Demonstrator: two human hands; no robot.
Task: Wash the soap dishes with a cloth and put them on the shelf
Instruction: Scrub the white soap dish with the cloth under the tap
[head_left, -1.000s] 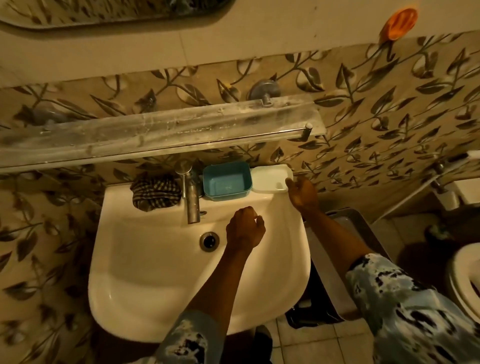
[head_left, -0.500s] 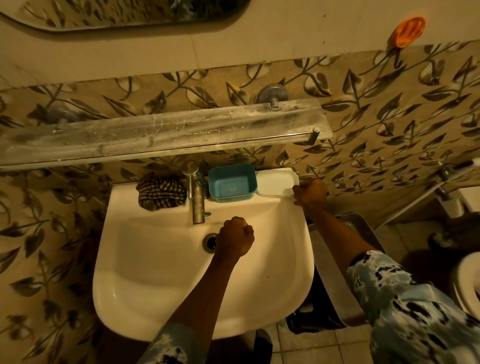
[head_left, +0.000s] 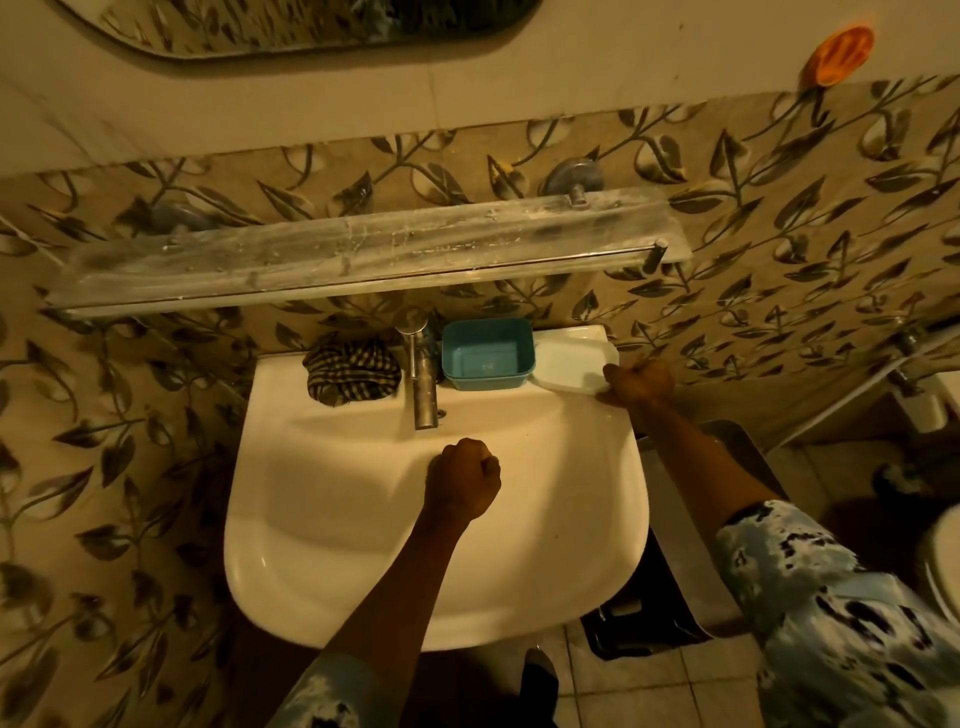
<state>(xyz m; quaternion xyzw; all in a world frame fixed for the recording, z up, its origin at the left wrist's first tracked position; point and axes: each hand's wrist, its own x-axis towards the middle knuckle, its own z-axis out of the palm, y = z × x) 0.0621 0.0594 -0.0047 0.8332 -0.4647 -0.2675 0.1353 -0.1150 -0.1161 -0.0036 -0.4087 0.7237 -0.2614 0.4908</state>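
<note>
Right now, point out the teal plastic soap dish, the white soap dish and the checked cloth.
teal plastic soap dish (head_left: 485, 358), head view, inside floor.
white soap dish (head_left: 569, 364), head view, inner surface.
checked cloth (head_left: 353, 371), head view, bunched middle.

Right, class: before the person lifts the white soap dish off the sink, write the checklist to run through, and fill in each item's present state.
1. Right hand has hold of the white soap dish: ok, fingers at its right edge.
2. Left hand free: cannot tell, it is a closed fist over the sink.
3. Cloth within reach: ok, bunched left of the tap.
4. Blue soap dish clear of the lift: not ok, it sits right against the white one.
5. Shelf has room: ok, nothing stands on it.
</note>
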